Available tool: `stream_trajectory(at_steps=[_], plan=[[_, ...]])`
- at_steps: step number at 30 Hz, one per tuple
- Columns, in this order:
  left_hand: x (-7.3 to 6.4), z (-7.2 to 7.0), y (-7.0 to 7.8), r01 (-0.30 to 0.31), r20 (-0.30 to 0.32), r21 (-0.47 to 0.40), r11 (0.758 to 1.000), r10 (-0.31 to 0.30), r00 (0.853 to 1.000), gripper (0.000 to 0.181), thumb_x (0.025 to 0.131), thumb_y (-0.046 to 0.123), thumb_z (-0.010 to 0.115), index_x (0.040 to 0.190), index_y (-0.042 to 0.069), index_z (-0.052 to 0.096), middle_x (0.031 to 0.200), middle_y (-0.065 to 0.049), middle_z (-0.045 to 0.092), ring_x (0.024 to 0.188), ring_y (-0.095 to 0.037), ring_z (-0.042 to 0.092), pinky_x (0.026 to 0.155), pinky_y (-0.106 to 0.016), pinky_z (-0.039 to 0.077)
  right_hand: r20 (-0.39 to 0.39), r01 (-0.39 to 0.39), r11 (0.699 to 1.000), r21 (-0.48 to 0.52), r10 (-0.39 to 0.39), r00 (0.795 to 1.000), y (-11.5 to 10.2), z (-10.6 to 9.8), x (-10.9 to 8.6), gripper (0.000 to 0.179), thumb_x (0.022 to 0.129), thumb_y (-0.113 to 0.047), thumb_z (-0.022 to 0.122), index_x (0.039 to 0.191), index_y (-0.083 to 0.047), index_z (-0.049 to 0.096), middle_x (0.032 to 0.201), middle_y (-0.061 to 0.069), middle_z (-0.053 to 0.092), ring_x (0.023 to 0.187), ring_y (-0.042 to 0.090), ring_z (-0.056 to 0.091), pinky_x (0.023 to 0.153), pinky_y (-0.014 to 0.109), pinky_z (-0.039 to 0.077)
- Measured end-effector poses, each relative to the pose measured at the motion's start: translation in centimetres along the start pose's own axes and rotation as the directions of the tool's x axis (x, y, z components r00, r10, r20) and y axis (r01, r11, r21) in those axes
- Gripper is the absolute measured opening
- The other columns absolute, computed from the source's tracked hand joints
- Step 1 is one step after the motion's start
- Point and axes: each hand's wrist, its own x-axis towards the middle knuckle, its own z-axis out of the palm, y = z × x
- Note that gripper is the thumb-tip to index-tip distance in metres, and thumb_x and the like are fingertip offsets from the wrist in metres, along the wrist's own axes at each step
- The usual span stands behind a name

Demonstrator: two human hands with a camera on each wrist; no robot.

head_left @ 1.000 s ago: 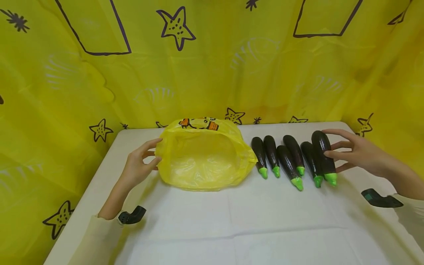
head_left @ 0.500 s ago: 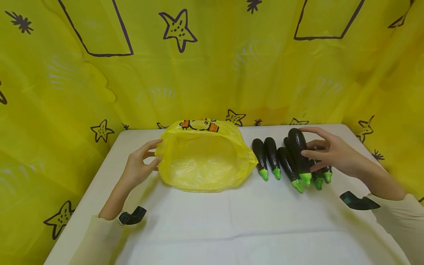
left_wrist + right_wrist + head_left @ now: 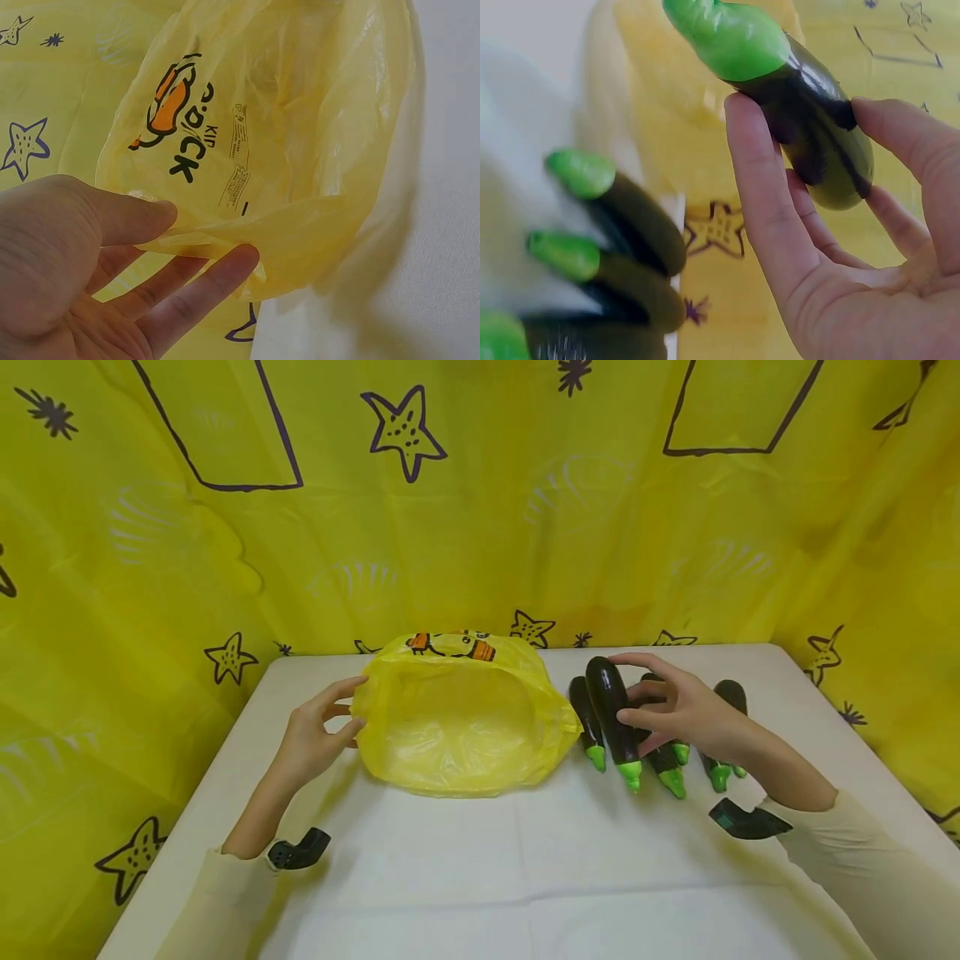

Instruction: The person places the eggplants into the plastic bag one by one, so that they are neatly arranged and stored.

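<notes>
A yellow plastic bag (image 3: 517, 660) lies mouth open toward me, with a black and orange printed character (image 3: 171, 109) on it. My left hand (image 3: 318, 722) pinches the left edge of its rim between thumb and fingers. My right hand (image 3: 690, 710) grips a glossy dark eggplant (image 3: 609, 702) with a bright green stem end. It is raised above the table, to the right of the bag; the right wrist view shows the eggplant (image 3: 817, 127) between thumb and fingertips. Behind and beside it lie several similar eggplants, partly hidden by the right hand, with one eggplant (image 3: 585, 714) nearest the bag.
A white cloth covers the table (image 3: 450, 877). Yellow curtains (image 3: 480, 527) with dark starfish drawings hang behind it and at both sides. Another eggplant (image 3: 731, 695) lies at the right end of the row, behind the right forearm.
My right hand has carried the eggplant leftward, from the right end of the row over the others toward the bag. The left hand and the bag have stayed in place.
</notes>
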Motion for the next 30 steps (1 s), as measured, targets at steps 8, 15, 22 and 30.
stream_trajectory(at_steps=[8, 15, 22, 30], plan=[[0.0, -0.1, -0.2, -0.013, 0.001, -0.001, 1.0, 0.013, 1.0, 0.061, 0.092, -0.01, 0.07, 0.148, 0.009, 0.054, 0.151, -0.017, 0.051, 0.117, -0.045, 0.063, 0.062, -0.025, 0.062, 0.068, 0.017, 0.999, 0.037, -0.019, 0.998, -0.8, 3.1, 2.4, 0.075, 0.095, -0.013, 0.076, 0.157, -0.026, 0.036, 0.128, 0.03, 0.05, 0.095, 0.04, 0.071, 0.072, 0.06, 0.062], [0.0, -0.1, -0.2, -0.018, -0.002, -0.003, 1.0, 0.018, 1.0, 0.061, 0.091, -0.011, 0.07, 0.148, 0.008, 0.055, 0.15, -0.018, 0.052, 0.116, -0.045, 0.063, 0.061, -0.026, 0.062, 0.115, 0.021, 0.996, 0.092, -0.032, 0.993, -1.4, 6.0, 4.5, 0.076, 0.094, -0.011, 0.077, 0.156, -0.029, 0.038, 0.129, 0.028, 0.052, 0.1, 0.038, 0.072, 0.071, 0.061, 0.061], [-0.1, -0.2, -0.3, -0.02, -0.007, 0.003, 1.0, 0.02, 1.0, 0.061, 0.091, -0.011, 0.07, 0.147, 0.008, 0.055, 0.149, -0.019, 0.053, 0.116, -0.045, 0.064, 0.06, -0.026, 0.062, 0.16, 0.058, 0.99, 0.125, -0.077, 0.984, -2.3, 8.7, 6.1, 0.076, 0.093, -0.008, 0.076, 0.156, -0.027, 0.039, 0.129, 0.027, 0.053, 0.101, 0.038, 0.072, 0.071, 0.062, 0.061], [0.0, -0.1, -0.3, -0.013, -0.005, 0.003, 1.0, 0.013, 1.0, 0.061, 0.092, -0.01, 0.07, 0.147, 0.009, 0.055, 0.15, -0.018, 0.053, 0.117, -0.045, 0.063, 0.06, -0.024, 0.061, 0.199, 0.061, 0.986, 0.153, -0.091, 0.976, -2.9, 11.5, 7.6, 0.074, 0.093, -0.01, 0.077, 0.154, -0.03, 0.042, 0.129, 0.024, 0.053, 0.098, 0.037, 0.072, 0.072, 0.066, 0.059]])
